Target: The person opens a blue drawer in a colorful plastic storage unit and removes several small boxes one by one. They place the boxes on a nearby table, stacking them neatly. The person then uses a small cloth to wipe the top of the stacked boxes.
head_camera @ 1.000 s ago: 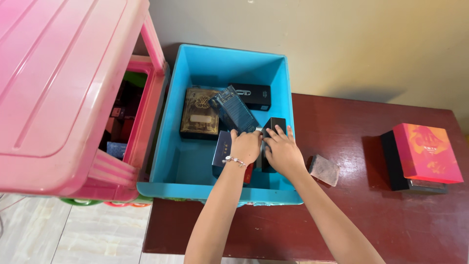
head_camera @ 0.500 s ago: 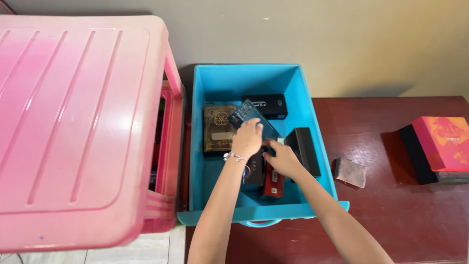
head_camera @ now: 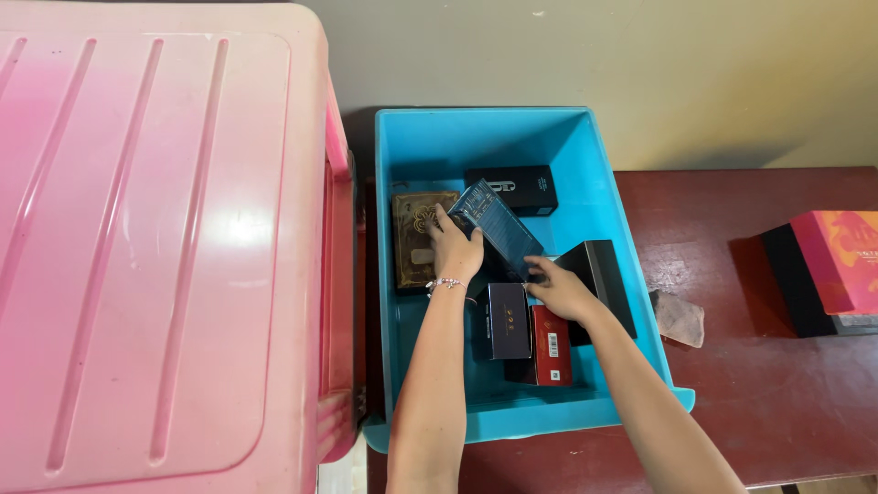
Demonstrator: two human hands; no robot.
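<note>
Both my hands are inside a blue plastic bin (head_camera: 622, 187) that holds several small boxes. My left hand (head_camera: 455, 249) grips the near end of a shiny dark blue box (head_camera: 501, 229), which lies tilted across the others. My right hand (head_camera: 558, 288) touches the same box's lower end, beside an upright black box (head_camera: 605, 274). A brown patterned box (head_camera: 416, 236) lies left of my left hand. A black box (head_camera: 514, 187) sits at the far side. A dark box (head_camera: 508, 320) and a red box (head_camera: 551, 346) lie near the bin's front.
A large pink plastic lid (head_camera: 155, 238) fills the left side, edge against the bin. The bin rests on a dark red table (head_camera: 777, 384). On the table sit a crumpled clear wrapper (head_camera: 679, 318) and a red and black box (head_camera: 828, 270) at the right edge.
The view shifted so the pink lid covers more of the left. My left hand moved further into the bin onto the dark blue box; my right hand followed to its lower end.
</note>
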